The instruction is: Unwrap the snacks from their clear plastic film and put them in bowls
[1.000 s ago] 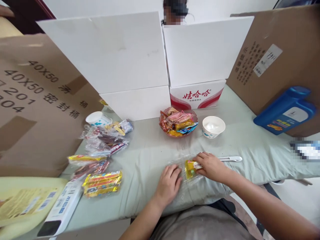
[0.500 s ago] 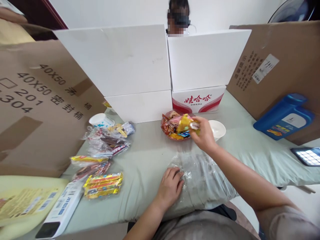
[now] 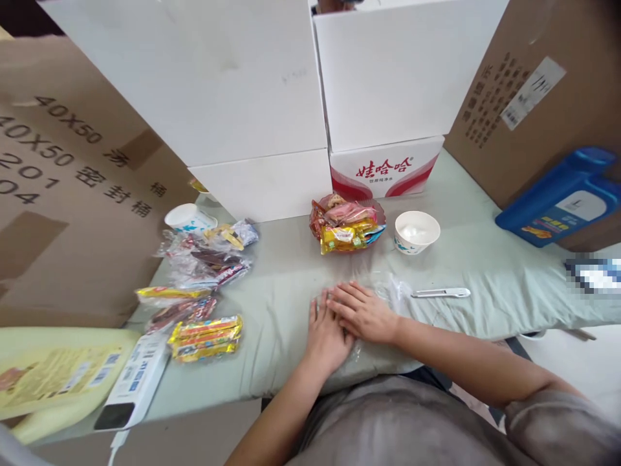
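My left hand (image 3: 326, 336) lies flat, fingers stretched out, on a clear plastic bag (image 3: 383, 294) spread over the pale green table cover. My right hand (image 3: 361, 313) lies flat too, its fingers crossing over the left hand's fingertips. Neither hand holds anything. A yellow snack packet (image 3: 342, 238) sits at the front of the reddish snack dish (image 3: 381, 213) behind my hands.
A white paper bowl (image 3: 416, 232) stands right of the dish, a white pen-like tool (image 3: 440, 293) near my right hand. Snack packets (image 3: 206, 336) and bags (image 3: 206, 262) lie at left, a second cup (image 3: 189, 219) behind them. White boxes (image 3: 388, 171), cardboard sheets (image 3: 72, 194) and a blue jug (image 3: 563, 200) ring the table.
My right hand carried the yellow packet from the plastic bag to the dish, left it there, and came back to lie flat over my left hand.
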The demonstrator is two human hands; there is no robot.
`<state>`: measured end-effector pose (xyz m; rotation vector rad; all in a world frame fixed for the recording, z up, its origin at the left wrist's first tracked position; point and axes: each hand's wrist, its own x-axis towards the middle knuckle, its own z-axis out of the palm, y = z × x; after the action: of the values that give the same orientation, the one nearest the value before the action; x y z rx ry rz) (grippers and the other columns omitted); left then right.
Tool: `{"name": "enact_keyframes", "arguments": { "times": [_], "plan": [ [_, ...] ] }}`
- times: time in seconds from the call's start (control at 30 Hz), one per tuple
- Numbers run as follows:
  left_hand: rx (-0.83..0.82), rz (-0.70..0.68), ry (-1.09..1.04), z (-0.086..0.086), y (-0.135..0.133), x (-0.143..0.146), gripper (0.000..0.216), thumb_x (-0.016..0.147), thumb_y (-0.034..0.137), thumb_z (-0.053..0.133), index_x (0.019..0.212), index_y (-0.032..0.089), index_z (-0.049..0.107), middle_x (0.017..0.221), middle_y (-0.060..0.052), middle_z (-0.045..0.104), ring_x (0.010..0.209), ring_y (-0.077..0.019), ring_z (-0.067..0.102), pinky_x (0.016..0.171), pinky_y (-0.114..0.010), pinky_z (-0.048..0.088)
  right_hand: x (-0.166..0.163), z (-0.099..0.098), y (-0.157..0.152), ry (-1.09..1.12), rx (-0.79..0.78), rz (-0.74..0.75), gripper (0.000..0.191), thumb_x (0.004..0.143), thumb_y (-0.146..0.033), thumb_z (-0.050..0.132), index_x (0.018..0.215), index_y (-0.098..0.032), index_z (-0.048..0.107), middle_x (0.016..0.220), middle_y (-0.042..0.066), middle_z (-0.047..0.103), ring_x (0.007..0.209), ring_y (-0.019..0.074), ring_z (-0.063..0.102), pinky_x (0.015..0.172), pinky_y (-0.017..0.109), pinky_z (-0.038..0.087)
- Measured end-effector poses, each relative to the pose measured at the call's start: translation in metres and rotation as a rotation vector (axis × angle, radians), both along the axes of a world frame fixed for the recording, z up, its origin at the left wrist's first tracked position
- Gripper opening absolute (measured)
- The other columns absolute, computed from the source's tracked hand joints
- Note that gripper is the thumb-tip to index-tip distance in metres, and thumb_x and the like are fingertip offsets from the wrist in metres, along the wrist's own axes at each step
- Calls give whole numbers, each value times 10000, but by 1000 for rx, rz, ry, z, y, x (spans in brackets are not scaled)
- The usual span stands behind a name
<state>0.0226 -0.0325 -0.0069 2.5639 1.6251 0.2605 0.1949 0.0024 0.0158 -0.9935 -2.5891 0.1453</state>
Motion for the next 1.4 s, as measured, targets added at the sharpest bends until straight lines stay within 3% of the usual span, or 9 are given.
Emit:
{"name": "enact_keyframes", "arguments": {
  "times": [0.17, 0.27, 0.4, 0.53, 0.8, 0.97, 1.1, 1.27, 1.4],
  "plan": [
    [-23, 149, 93, 10, 0, -34, 780, 809, 581, 609, 1449, 181, 409, 1546, -172, 323, 1416, -419, 282, 1106, -632, 269, 39, -22, -29, -92, -202, -385, 674, 881, -449, 578, 1431, -87, 433, 1528, 198, 337, 1423, 318, 290, 1142, 495, 295],
    [51, 166, 24, 23, 5, -42, 584, 859, 512, 577, 1303, 134, 559, 1412, -208, 498, 1339, -409, 407, 1060, -605, 352, 44, -15, -36, -132, -225, -378, 673, 866, -482, 597, 1406, -100, 476, 1527, 179, 350, 1432, 352, 252, 1151, 516, 258],
    [81, -160, -238, 32, 17, -18, 330, 978, 281, 382, 1145, 155, 637, 1199, -125, 651, 1209, -241, 548, 1048, -416, 435, 20, -10, -38, -136, -250, -237, 736, 845, -512, 620, 1415, -75, 455, 1510, 194, 373, 1436, 339, 245, 1166, 491, 234],
    [2, -416, -197, 16, 24, 2, 499, 980, 419, 407, 1408, 165, 446, 1442, -127, 492, 1380, -261, 393, 1129, -474, 343, 13, -8, -40, -156, -254, -136, 779, 800, -566, 656, 1416, -131, 458, 1503, 173, 387, 1420, 335, 274, 1155, 484, 250],
    [-16, -349, -25, 0, 17, 4, 616, 913, 480, 531, 1462, 238, 390, 1571, -97, 300, 1465, -295, 223, 1163, -490, 282, 72, 22, -89, -393, -167, -195, 494, 840, -184, 628, 1324, -165, 528, 1267, 141, 594, 1042, 267, 569, 824, 370, 465],
    [-24, -251, -17, 1, 17, 3, 689, 887, 522, 548, 1471, 198, 376, 1579, -133, 263, 1470, -337, 184, 1154, -525, 283, 102, 42, -90, -527, -193, -425, 58, 843, -190, 611, 855, -157, 658, 810, 103, 647, 799, 266, 585, 707, 386, 427],
    [-65, -218, 11, 5, 17, 2, 733, 870, 551, 560, 1473, 182, 366, 1584, -153, 240, 1473, -351, 160, 1158, -533, 264, 111, 51, -75, -328, -131, -495, 206, 945, -263, 499, 869, -159, 659, 812, 94, 655, 801, 235, 589, 721, 363, 442],
    [-128, -195, 43, 16, 21, 10, 769, 822, 570, 617, 1459, 204, 388, 1585, -147, 243, 1469, -367, 161, 1149, -531, 275, 80, 22, -53, -46, -106, -46, 263, 957, -170, 437, 1121, -166, 644, 1042, 100, 684, 962, 190, 586, 850, 321, 464],
    [-147, -171, 65, 22, 42, -15, 692, 834, 540, 610, 1429, 235, 432, 1559, -118, 319, 1443, -348, 256, 1120, -526, 323, 67, -12, -47, -70, -116, -96, 409, 937, -377, 529, 1293, -181, 579, 1356, 133, 560, 1279, 284, 443, 1039, 461, 360]
  ]
}}
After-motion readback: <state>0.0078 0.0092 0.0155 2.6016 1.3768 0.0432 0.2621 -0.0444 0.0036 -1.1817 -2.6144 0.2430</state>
